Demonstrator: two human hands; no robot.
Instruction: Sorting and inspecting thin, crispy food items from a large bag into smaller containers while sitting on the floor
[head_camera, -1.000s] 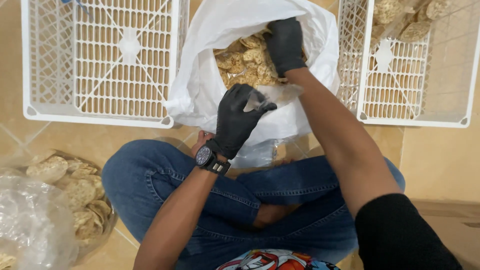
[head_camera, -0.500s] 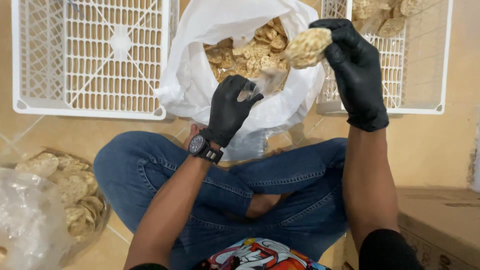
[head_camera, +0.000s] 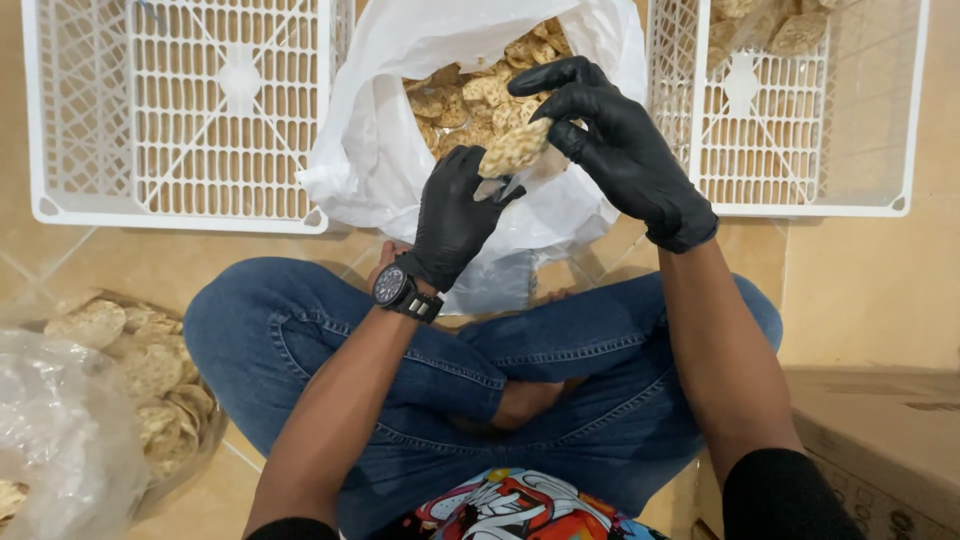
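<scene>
We sit cross-legged on the tile floor (head_camera: 880, 300), both hands in black gloves, working over the white bag (head_camera: 385, 140) that stands open at twelve o'clock from our knees. Our right hand (head_camera: 620, 150) has its fingers curled round a small stack of crackers (head_camera: 515, 148), thumb and fingertips closed on it, the index finger arched loosely above. Our left hand (head_camera: 455, 215), at seven o'clock from that stack, pinches a small clear bag (head_camera: 530, 178) just beneath the stack, its fingers closed on the thin plastic; we cannot tell how far the mouth of that bag is open. The stack hangs over the front lip of the white bag, which is full of more crackers (head_camera: 465, 100).

A wristwatch (head_camera: 400, 290) sits on our left wrist. At ten o'clock lies a white crate (head_camera: 60, 120) with a slatted bottom. At two o'clock a second crate (head_camera: 880, 130) carries a few crackers at its far edge. At eight o'clock, beside our left knee, a clear sack of crackers (head_camera: 130, 370) lies on the floor. A cardboard box (head_camera: 880, 430) sits at four o'clock.
</scene>
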